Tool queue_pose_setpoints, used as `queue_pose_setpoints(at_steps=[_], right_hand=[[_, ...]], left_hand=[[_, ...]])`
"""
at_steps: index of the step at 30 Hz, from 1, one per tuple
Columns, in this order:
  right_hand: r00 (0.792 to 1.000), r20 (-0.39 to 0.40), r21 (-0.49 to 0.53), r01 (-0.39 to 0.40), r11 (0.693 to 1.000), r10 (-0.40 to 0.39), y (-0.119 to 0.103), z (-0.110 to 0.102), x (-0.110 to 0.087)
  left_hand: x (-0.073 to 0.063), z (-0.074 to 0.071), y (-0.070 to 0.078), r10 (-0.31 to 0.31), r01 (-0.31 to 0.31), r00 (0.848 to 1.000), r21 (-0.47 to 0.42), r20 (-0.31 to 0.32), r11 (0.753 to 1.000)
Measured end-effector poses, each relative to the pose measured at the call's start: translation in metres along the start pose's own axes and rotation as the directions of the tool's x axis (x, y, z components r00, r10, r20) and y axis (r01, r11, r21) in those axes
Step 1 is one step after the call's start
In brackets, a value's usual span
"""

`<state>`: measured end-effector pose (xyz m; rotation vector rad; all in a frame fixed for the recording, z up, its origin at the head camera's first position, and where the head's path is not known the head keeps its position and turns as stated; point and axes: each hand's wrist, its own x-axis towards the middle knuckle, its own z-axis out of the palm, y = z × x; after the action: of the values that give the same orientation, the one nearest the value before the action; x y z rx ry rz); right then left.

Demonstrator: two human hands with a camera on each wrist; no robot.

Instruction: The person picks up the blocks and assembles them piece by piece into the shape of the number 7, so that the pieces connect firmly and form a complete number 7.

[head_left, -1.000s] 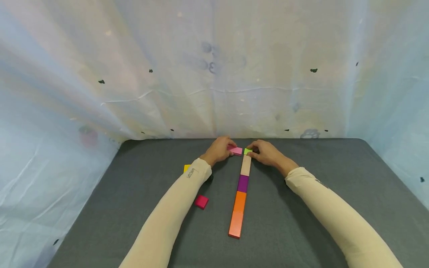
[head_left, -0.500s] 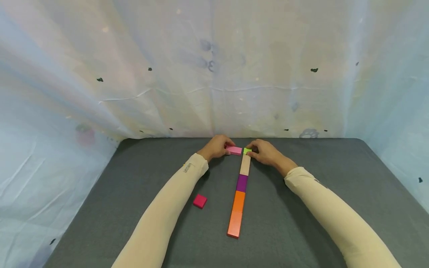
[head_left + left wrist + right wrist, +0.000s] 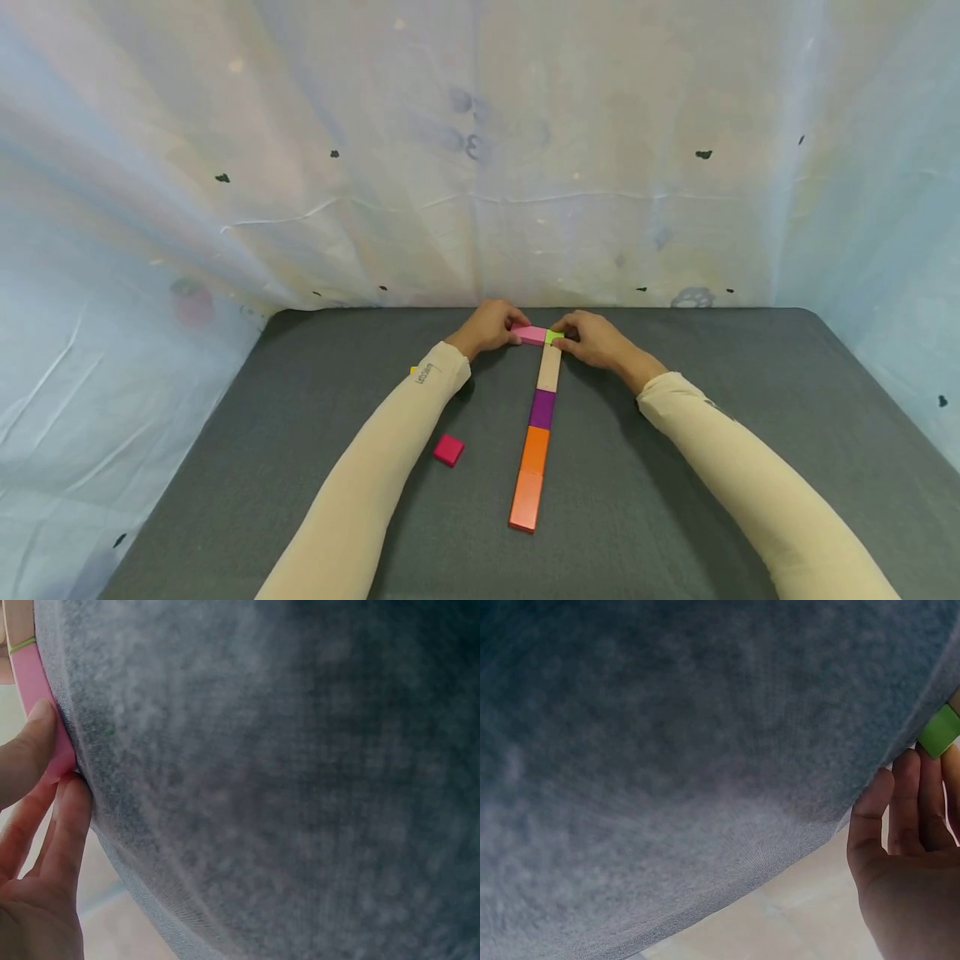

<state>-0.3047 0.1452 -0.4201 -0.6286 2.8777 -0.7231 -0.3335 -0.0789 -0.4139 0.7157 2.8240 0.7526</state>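
Note:
Between thumb and fingers, my left hand (image 3: 487,327) pinches a pink block (image 3: 532,335) near the far edge of the table. The block's right end meets a lime green block (image 3: 553,337), which my right hand (image 3: 594,340) holds with thumb and forefinger. From the green block a straight row runs toward me: a plain wood block (image 3: 549,368), a purple block (image 3: 542,409), an orange block (image 3: 535,451) and a lighter orange block (image 3: 526,502). In the left wrist view, thumb and fingertips grip the pink block's (image 3: 34,679) outer end. The green block (image 3: 939,732) touches fingertips in the right wrist view.
A red block (image 3: 448,450) lies alone left of the row. Part of a yellow block (image 3: 413,369) peeks out behind the left sleeve (image 3: 390,454). Grey cloth covers the table (image 3: 645,517), and a pale patterned curtain (image 3: 480,167) hangs just behind it.
My left hand has slid the pink block to the right, closing the gap between it and the lime green block. The right hand has stayed in place.

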Motion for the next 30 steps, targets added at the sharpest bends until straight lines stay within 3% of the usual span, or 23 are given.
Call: queue_pose_setpoints(at_steps=[18,24,30], right_hand=[[1.000,0.005,0.016,-0.030,0.999,0.029,0.0010,0.0001,0.0019],[0.999,0.009,0.031,-0.042,0.999,0.042,0.0022,0.0001,0.0021],[0.999,0.009,0.044,-0.038,0.998,0.038,0.0026,-0.0009,0.0012]], left_hand=[[-0.0002,0.0000,0.0002,-0.011,0.011,1.000,0.026,0.011,1.000],[0.0007,0.0003,-0.0017,-0.038,0.038,0.999,0.000,0.012,0.999],[0.0003,-0.0016,-0.0067,-0.016,0.016,1.000,-0.044,0.012,0.999]])
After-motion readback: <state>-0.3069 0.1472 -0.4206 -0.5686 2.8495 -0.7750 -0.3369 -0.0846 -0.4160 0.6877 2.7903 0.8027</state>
